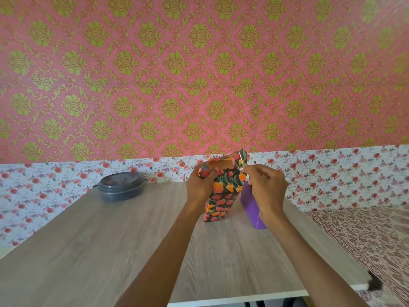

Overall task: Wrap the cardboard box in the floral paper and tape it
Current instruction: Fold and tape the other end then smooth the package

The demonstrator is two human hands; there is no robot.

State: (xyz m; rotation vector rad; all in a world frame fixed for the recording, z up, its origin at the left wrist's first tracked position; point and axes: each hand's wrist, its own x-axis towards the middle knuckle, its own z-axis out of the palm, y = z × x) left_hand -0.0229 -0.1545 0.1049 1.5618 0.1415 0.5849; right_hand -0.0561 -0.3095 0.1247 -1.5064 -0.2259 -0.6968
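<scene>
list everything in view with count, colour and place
cardboard box: 1, brown, upright mid-table, top end bare
floral paper: 1, dark with orange-red flowers, around the box
purple item: 1, purple, on table right of box
lidded container: 1, dark grey, table's far left
table: 1, light wood, foreground
patterned cloth: 1, brown-cream, right of table
wall: 1, pink and gold, behind table
left hand: 1, grips box's upper left
right hand: 1, pinches paper's top right

The pale wood-grain surface (110,251) carried three things. A grey lidded container (120,187) sat near its far left corner. Towards the far middle the cardboard box (222,166), mostly covered in floral paper (218,207), stood on end, with a purple block (251,206) lying just beside it on the right.
</scene>
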